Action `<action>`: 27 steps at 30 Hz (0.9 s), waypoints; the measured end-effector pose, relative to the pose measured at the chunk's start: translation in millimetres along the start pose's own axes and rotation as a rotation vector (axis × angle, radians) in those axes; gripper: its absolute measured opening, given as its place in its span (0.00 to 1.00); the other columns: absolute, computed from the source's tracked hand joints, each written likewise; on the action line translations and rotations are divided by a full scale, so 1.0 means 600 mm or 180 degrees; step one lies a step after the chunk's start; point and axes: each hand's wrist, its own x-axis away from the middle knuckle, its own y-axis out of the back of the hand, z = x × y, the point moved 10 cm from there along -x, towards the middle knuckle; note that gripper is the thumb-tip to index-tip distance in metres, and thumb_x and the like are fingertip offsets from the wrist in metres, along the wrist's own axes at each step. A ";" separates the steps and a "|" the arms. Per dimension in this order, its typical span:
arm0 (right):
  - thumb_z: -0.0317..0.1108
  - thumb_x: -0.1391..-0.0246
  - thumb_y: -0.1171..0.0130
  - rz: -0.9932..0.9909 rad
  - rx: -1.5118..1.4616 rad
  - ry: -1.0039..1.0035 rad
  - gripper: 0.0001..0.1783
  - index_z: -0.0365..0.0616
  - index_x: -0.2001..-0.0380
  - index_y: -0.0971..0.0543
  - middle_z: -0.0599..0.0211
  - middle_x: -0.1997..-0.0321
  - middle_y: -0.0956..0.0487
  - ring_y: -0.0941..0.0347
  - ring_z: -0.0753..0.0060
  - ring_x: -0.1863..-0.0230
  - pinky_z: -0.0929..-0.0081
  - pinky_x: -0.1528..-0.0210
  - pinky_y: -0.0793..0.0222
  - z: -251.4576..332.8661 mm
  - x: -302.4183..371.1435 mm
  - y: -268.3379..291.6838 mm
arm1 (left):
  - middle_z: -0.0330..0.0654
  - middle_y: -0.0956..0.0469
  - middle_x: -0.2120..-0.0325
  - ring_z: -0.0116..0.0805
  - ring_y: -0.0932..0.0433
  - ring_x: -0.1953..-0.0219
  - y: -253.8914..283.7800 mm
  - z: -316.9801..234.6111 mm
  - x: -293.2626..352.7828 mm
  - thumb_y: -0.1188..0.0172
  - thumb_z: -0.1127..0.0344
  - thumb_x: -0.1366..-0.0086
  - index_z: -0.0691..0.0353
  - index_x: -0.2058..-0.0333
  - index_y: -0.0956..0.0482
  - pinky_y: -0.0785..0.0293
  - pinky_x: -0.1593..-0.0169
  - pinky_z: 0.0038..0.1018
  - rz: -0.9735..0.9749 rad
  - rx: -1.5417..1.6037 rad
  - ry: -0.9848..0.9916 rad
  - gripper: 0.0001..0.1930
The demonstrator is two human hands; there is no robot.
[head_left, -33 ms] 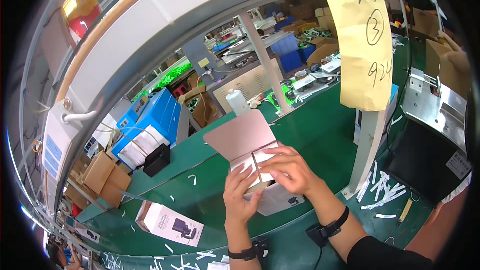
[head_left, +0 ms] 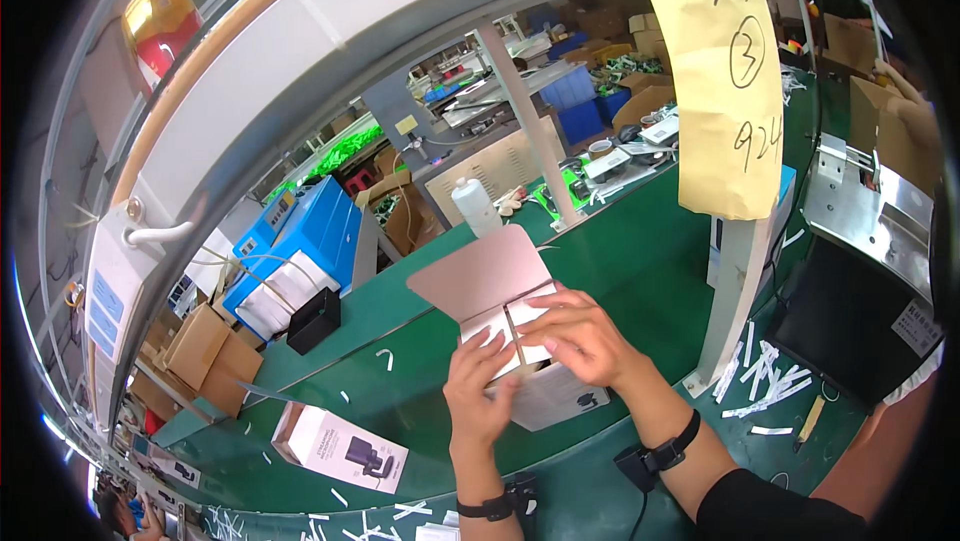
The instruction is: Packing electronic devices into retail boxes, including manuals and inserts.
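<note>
A white carton (head_left: 553, 403) stands on the green bench in front of me, its tall lid flap (head_left: 484, 274) raised at the back. Two white inner flaps are folded in over the top, with a narrow slit between them. My left hand (head_left: 478, 391) grips the carton's left side; its fingers lie on the left inner flap and its blurred thumb is at the front edge. My right hand (head_left: 580, 339) is closed over the right inner flap, fingers bent together and pressing on it. What is inside the carton is hidden.
Another white carton (head_left: 340, 449) printed with a black microphone lies to the left. White paper strips (head_left: 765, 381) are scattered at right and along the front. A black box (head_left: 314, 321), white bottle (head_left: 474, 207), metal post (head_left: 735, 311) and hanging yellow paper (head_left: 735, 91) stand around the bench.
My left thumb has shifted slightly at the carton's front edge and is now blurred. The raised lid flap has moved a little; my right hand stays almost in place.
</note>
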 end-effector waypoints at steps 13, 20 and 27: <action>0.39 0.39 0.41 0.0031 0.0067 -0.0746 0.10 0.45 0.63 0.17 0.56 0.58 0.19 0.28 0.50 0.50 0.58 0.46 0.31 -0.060 -0.016 -0.013 | 0.53 0.43 0.31 0.52 0.38 0.32 -0.058 0.145 0.009 0.43 0.80 0.53 0.62 0.27 0.53 0.42 0.30 0.41 -0.0692 0.3725 0.1987 0.52; 0.29 0.43 0.46 -0.0403 -0.0639 -0.0941 0.09 0.41 0.59 0.23 0.55 0.50 0.25 0.31 0.52 0.45 0.62 0.38 0.37 -0.085 -0.001 0.009 | 0.50 0.21 0.52 0.39 0.21 0.54 -0.089 0.206 0.012 0.38 0.79 0.37 0.74 0.55 0.23 0.23 0.49 0.34 -0.0412 0.3702 0.2277 0.12; 0.39 0.54 0.26 -0.1087 -0.0203 -0.0158 0.41 0.43 0.39 0.34 0.55 0.35 0.38 0.40 0.57 0.34 0.58 0.30 0.45 -0.016 0.033 0.037 | 0.54 0.25 0.50 0.47 0.26 0.47 -0.021 0.120 -0.001 0.35 0.53 0.34 0.71 0.51 0.27 0.31 0.40 0.41 -0.0715 0.2285 0.0352 0.25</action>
